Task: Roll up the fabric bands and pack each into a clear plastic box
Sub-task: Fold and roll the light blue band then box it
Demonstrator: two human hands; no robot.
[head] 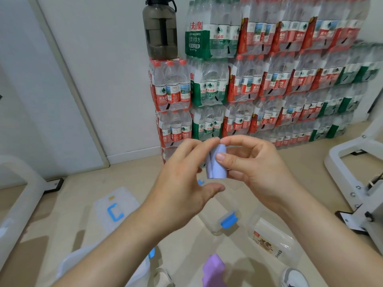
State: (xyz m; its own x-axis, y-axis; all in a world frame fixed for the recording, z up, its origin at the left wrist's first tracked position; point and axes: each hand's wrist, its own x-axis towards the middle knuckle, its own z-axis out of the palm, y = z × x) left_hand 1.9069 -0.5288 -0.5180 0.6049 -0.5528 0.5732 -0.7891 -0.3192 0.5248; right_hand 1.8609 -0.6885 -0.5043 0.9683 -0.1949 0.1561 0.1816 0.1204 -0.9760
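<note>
Band: the pale blue band (pixel 217 164) is rolled into a short upright cylinder, held in the air between your two hands, above the floor (pixel 83 193).
Right hand: your right hand (pixel 255 168) pinches the roll, with the thumb on its front face and the forefinger over the top end.
Left hand: your left hand (pixel 182 183) curls its fingers (pixel 207 142) round the roll's left side, where the loose tail lies. The thumb hangs under the roll, and from this angle it is hard to say whether it touches.
Step in hand: by my reading, closing the roll and tucking the tail.
How to do it well: press the tail flat with your left fingers, turn the roll with your right, and square both ends so the layers do not telescope.
Next target: the clear box (pixel 209 222) with the blue latch lies on the floor just below your hands — lower the roll in without loosening the pinch.
Waiting: the purple band (pixel 213 270) lies on the floor nearer you.
</note>
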